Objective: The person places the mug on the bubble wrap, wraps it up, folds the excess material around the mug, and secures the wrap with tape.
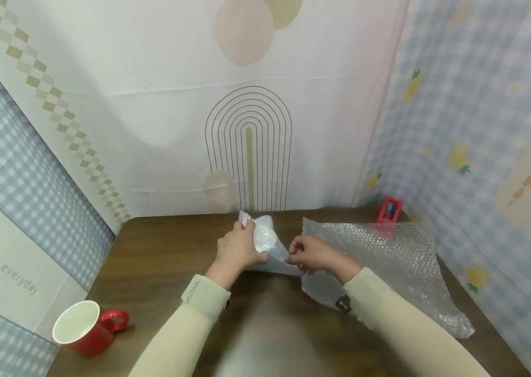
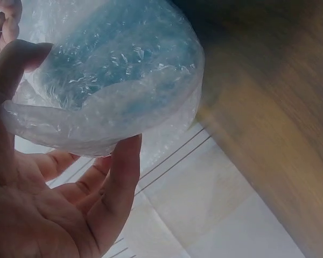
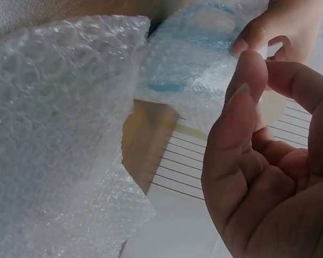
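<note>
A blue mug-like thing in bubble wrap (image 1: 264,238) lies near the back middle of the table. Through the plastic in the right wrist view, a blue ring like a handle shows on the wrapped bundle (image 3: 175,70). My left hand (image 1: 237,246) grips the bundle from its left, thumb on one side and fingers on the other, as the left wrist view shows. At the bundle's right end, my right hand (image 1: 314,255) pinches the wrap's edge between thumb and index finger. Just what lies between those fingertips is partly hidden.
A loose sheet of bubble wrap (image 1: 387,262) spreads over the table's right side, under my right forearm. Behind it stands a red tape dispenser (image 1: 389,211), its base partly covered by the sheet. A red mug (image 1: 93,335) stands at front left. Patterned cloths border the table.
</note>
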Motion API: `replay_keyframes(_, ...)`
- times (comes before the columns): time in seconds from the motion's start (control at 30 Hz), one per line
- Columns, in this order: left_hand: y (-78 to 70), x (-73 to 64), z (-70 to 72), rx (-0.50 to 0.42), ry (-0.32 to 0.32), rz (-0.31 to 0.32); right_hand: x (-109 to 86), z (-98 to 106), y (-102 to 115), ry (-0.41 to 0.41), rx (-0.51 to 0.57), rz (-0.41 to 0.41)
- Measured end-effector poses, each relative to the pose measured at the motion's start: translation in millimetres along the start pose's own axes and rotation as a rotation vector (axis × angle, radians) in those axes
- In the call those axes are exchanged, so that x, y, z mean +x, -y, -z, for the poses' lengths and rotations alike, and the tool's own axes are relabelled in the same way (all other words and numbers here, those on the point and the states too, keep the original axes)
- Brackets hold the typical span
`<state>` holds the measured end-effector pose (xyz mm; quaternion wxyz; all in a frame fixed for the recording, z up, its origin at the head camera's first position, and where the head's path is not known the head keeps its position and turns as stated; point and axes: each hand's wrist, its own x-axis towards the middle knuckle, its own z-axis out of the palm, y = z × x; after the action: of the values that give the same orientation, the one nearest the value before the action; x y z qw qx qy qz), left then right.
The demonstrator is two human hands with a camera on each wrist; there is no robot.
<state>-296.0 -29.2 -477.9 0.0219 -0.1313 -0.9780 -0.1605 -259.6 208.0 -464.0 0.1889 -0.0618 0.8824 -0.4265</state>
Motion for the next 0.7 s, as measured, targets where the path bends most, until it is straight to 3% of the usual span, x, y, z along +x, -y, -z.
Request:
replay_keyframes(0.27, 20.3, 9.9, 12.1, 0.013, -0.017, 0.042, 5.7, 0.2, -1.9, 0.009, -0.005, 0.016)
replay_keyframes(0.4, 36.9, 12.6, 21.8, 0.02, -0.012, 0.068, 8.3, -1.4, -6.4, -0.004, -0.02, 0.034)
replay_keyframes(0.53, 56.1, 11.6, 31.1, 0.016, -0.004, 0.1, 8.2, -5.9, -13.5, -0.033, -0.119, 0.096)
replay_keyframes(0.7, 84.5, 9.5, 41.6, 0.007, 0.027, 0.171, 1.8, -14.3, -21.2, -0.016, -0.137, 0.08)
